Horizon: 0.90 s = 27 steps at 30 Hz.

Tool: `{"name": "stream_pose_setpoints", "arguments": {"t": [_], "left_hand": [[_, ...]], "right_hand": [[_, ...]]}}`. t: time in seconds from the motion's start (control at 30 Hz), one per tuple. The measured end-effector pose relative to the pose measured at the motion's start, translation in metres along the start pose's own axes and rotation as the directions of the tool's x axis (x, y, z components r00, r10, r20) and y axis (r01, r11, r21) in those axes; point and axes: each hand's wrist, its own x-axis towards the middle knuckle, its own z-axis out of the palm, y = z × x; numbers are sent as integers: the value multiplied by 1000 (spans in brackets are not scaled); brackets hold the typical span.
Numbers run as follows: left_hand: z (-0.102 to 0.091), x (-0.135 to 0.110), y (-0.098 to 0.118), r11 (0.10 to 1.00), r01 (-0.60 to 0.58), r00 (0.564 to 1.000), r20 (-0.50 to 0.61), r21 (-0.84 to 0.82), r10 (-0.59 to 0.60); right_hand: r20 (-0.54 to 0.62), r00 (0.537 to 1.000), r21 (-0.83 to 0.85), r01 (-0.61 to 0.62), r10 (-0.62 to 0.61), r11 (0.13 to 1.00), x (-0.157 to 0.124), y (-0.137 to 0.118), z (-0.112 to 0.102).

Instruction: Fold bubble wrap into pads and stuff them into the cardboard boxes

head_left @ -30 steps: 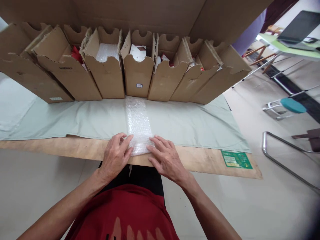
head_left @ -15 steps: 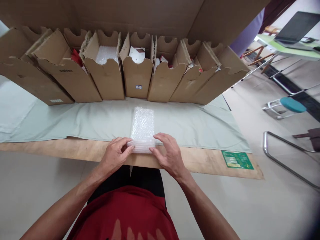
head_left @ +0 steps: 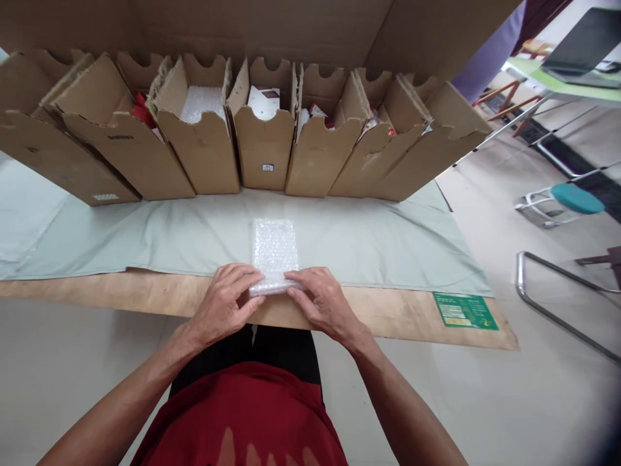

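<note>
A strip of bubble wrap (head_left: 274, 246) lies on the table, its near end rolled or folded over at the wooden edge. My left hand (head_left: 229, 298) pinches the left end of that fold between thumb and fingers. On the right end, my right hand (head_left: 320, 299) grips it the same way, thumb below and fingers on top. The far part of the bubble wrap lies flat on the pale green cloth (head_left: 369, 239). Whether anything is inside the fold I cannot tell.
Behind the wrap stands a row of cardboard bins (head_left: 264, 152); one holds more bubble wrap (head_left: 204, 103), another white cards (head_left: 263, 103). A green label (head_left: 466, 311) is on the wooden board (head_left: 388, 310). To the right are a teal stool (head_left: 577, 198) and a laptop (head_left: 587, 48).
The near end of the bubble wrap has been folded further over, and its flat part is shorter. Both hands have moved slightly inward, fingers now on top of the fold.
</note>
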Motion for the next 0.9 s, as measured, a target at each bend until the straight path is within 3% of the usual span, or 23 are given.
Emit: {"name": "stream_pose_setpoints", "arguments": {"t": [0.07, 0.13, 0.23, 0.33, 0.43, 0.57, 0.63, 0.77, 0.9], "left_hand": [[0, 2, -2, 995, 89, 996, -26, -41, -90], [5, 9, -5, 981, 190, 978, -82, -39, -192], [15, 22, -8, 968, 251, 959, -142, 23, -245], [24, 32, -11, 967, 240, 957, -190, 89, -220], [26, 32, -13, 981, 165, 964, -227, 106, -137], [19, 20, -12, 996, -4, 994, -109, 92, 14], [13, 14, -11, 999, -21, 998, -61, 45, 24], [4, 13, -10, 992, 64, 995, -63, -107, -71], [7, 26, -13, 974, 184, 980, -53, -135, -193]], "right_hand": [[-27, 998, 45, -53, 54, 998, 1, 0, -2], [-129, 990, 19, -59, 61, 998, 1, 0, 0], [-290, 956, -148, 1, -44, 989, 1, 0, 6], [-203, 968, -296, 84, -149, 952, 2, 2, 12], [-74, 989, -333, 98, -130, 938, 5, 6, 17], [-89, 993, -251, 54, -79, 966, 9, 9, 15], [-114, 992, -160, 42, -61, 986, 8, 9, 11], [-152, 988, 0, -5, 5, 1000, -1, 9, 6], [-302, 953, -58, -35, 16, 998, -8, 9, 9]]}}
